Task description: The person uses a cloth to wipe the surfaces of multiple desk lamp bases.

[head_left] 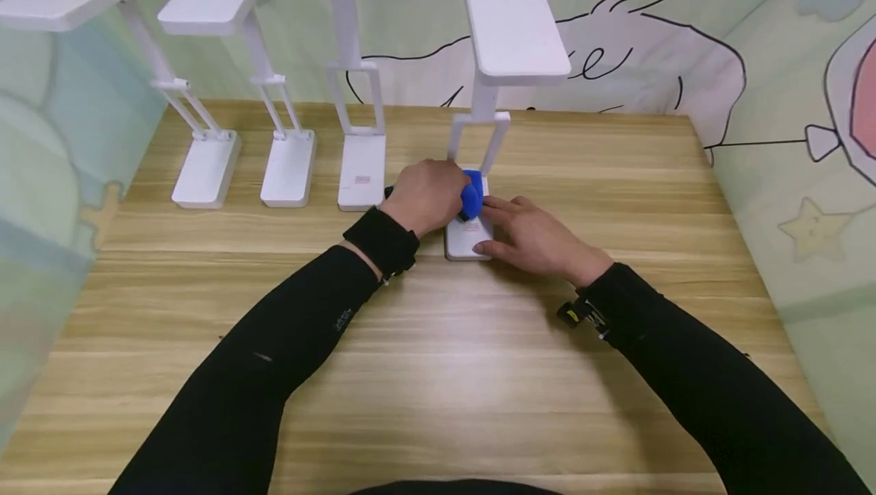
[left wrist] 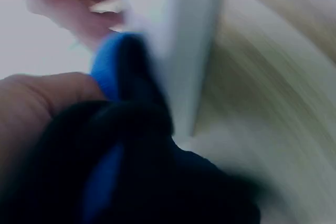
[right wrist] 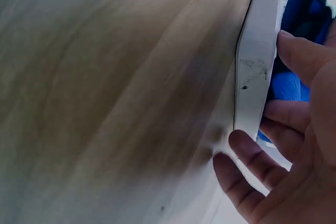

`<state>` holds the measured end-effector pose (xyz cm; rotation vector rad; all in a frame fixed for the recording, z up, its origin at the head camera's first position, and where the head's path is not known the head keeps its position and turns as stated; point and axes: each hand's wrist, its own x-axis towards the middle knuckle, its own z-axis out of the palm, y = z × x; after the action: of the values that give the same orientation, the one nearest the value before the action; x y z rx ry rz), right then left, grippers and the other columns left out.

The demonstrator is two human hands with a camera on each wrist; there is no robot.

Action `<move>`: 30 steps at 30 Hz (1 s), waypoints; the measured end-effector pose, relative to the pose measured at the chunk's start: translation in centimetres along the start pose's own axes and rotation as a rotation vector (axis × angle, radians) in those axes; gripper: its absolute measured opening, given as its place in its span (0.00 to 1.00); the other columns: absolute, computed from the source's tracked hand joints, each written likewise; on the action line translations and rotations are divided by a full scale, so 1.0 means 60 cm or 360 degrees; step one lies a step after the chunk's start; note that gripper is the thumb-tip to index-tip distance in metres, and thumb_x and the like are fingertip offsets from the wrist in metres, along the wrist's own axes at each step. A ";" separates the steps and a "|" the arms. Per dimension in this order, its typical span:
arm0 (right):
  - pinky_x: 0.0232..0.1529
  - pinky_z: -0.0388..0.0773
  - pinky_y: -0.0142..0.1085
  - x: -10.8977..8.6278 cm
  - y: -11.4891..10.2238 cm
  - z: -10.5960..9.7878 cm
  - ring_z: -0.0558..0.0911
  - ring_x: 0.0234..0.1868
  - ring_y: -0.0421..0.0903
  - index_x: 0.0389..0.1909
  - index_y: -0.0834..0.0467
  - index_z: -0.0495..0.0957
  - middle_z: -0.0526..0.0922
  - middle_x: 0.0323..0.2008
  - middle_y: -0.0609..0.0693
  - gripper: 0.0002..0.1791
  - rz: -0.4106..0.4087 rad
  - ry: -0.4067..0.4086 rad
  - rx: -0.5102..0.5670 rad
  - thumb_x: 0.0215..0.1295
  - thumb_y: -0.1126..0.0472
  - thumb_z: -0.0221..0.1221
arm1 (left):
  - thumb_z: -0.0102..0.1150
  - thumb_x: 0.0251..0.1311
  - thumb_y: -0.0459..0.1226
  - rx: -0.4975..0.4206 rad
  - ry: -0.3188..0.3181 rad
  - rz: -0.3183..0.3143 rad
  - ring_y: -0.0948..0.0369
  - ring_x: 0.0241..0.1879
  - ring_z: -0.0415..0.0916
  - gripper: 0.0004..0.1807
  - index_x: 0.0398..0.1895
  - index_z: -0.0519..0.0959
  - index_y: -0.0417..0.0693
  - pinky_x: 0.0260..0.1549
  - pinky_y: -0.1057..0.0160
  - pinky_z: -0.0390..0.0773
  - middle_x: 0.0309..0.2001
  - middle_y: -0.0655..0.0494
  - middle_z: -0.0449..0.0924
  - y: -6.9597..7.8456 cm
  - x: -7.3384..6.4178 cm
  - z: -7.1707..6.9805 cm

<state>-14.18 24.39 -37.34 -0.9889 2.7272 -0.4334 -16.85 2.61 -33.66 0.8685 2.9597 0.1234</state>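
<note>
Under the fourth white desk lamp (head_left: 516, 23), my left hand (head_left: 430, 192) grips a blue-and-black label gun (head_left: 472, 197). Its blue end is right over the top of the lamp's base (head_left: 460, 244); most of the handle is hidden by the hand. In the left wrist view the label gun (left wrist: 107, 66) is blurred beside the white base. My right hand (head_left: 537, 240) rests against the right side of that base, fingers extended and thumb at the front corner. Close up in the right wrist view, its fingertips (right wrist: 244, 142) touch the base's side wall (right wrist: 254, 72).
Three more white desk lamps stand in a row to the left: a far-left one (head_left: 207, 168), a second (head_left: 289, 168) and a third (head_left: 363, 168) with a small reddish marking on its base. They stand on a wood-grain table (head_left: 438, 373). Printed curtains (head_left: 780, 84) enclose the back and sides.
</note>
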 end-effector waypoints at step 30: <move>0.63 0.75 0.54 -0.010 -0.001 -0.004 0.74 0.65 0.61 0.81 0.62 0.60 0.60 0.82 0.57 0.51 0.0001 -0.0108 -0.0024 0.67 0.42 0.70 | 0.55 0.74 0.38 -0.0499 -0.0111 -0.0537 0.53 0.25 0.79 0.22 0.16 0.76 0.46 0.26 0.55 0.81 0.24 0.48 0.79 -0.045 -0.029 0.014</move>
<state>-13.75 24.78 -37.02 -0.9876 2.6741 -0.3727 -16.80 -0.55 -34.67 0.3253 2.8581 0.5098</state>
